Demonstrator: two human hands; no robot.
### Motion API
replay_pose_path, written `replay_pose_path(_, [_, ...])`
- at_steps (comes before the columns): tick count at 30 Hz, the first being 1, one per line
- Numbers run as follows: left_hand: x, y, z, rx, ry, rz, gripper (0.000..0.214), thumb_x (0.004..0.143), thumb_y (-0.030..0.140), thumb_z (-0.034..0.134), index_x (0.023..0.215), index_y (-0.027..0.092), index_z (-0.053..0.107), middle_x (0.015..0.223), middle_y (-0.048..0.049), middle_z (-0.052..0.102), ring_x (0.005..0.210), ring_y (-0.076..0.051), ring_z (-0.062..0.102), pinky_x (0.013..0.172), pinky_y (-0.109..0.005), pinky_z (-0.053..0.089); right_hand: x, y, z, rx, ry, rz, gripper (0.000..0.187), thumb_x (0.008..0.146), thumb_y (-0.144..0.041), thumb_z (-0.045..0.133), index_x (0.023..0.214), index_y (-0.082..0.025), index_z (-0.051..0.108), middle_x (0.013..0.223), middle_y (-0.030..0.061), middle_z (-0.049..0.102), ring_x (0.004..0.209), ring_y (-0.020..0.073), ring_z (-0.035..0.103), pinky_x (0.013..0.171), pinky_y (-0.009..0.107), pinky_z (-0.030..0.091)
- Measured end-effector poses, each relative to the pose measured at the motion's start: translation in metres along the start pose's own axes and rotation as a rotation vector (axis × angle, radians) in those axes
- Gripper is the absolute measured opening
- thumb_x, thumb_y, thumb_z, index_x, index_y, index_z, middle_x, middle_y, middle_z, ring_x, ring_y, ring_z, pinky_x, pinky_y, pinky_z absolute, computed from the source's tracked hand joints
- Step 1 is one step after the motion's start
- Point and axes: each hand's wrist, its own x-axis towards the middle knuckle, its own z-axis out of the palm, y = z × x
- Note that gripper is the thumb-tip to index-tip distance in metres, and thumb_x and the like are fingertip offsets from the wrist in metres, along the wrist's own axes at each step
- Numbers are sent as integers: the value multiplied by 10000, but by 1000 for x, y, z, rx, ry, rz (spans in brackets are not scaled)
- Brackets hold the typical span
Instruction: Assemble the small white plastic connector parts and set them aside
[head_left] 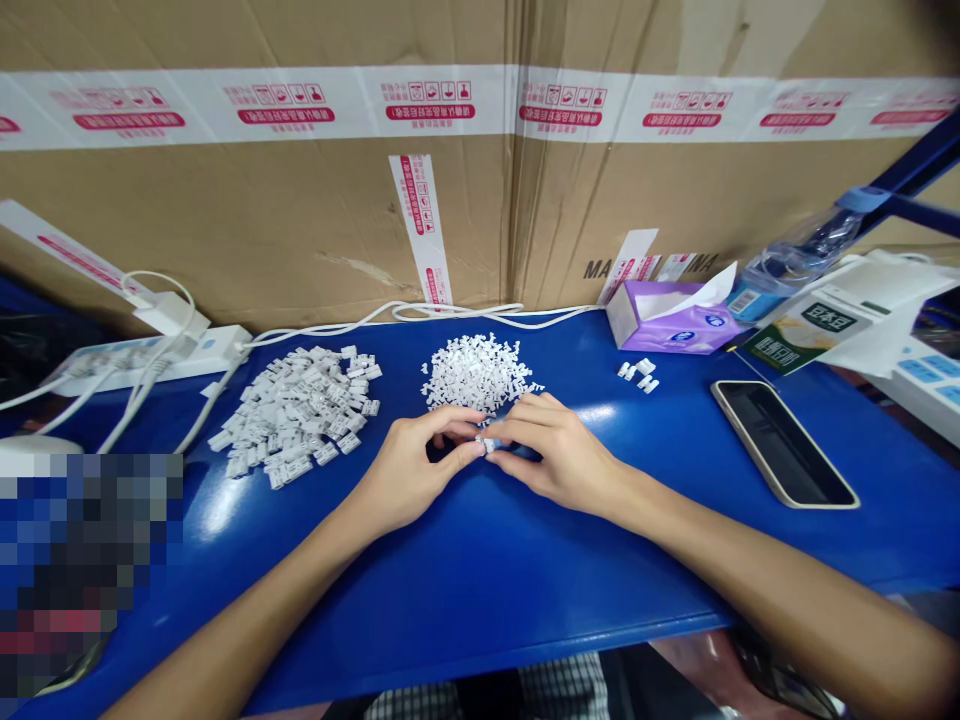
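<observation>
My left hand (pixel 420 460) and my right hand (pixel 551 445) meet at the middle of the blue table (pixel 480 590). Between their fingertips is a small white plastic piece (pixel 489 444), pinched from both sides and partly hidden by the fingers. Just beyond the hands lies a heap of tiny white plastic parts (pixel 477 368). Left of my left hand spreads a pile of larger flat white plastic pieces (pixel 300 410) with slots. A few separate white pieces (pixel 641 374) rest off to the right.
A purple tissue box (pixel 667 318), a clear bottle (pixel 806 250) and a green-and-white packet (pixel 814 325) stand at the back right. In front of them lies a phone (pixel 784 445). A power strip (pixel 157 355) with white cables sits at the left. A cardboard wall (pixel 300 210) closes off the back.
</observation>
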Motion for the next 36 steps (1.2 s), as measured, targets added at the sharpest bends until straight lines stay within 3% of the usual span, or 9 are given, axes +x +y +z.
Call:
replay_pose_path(13, [-2,5,-2,22,-41,18,295,930,173,648,1199,251,554,876,25,748,706,-149,642,670,-285,491,-1,-4,4,-11,-19,17,197,987,-288,608,1129,-203,715,918,47,719,874,210,598,788,359,398])
replay_pose_path(17, [0,4,0,52,-10,39,199,925,198,668,1110,233,603,870,15,736,723,-153,644,679,-289,497,-1,-2,5,-24,-22,45,181,976,-285,615,1103,-200,712,900,46,716,881,216,596,795,359,397])
replay_pose_path(20, [1,5,1,104,0,61,98,934,221,668,1031,224,651,907,4,723,796,-162,658,736,-299,519,-1,1,6,-33,-27,81,162,947,-253,647,1079,-183,709,871,40,705,861,211,597,793,351,406])
replay_pose_path(28, [-18,12,-10,457,-73,126,253,964,270,613,1210,222,646,1281,-86,638,1196,-288,570,1038,-498,476,0,8,5,-71,-37,110,187,939,-255,663,1087,-158,724,909,63,698,899,217,604,844,370,447])
replay_pose_path(36, [-57,12,-2,713,-155,155,512,1039,368,479,1516,192,424,1622,-128,357,1483,-325,345,1184,-569,346,-7,-7,-9,-223,-134,153,398,938,-382,654,1261,-149,661,1130,139,690,1079,304,591,937,500,483])
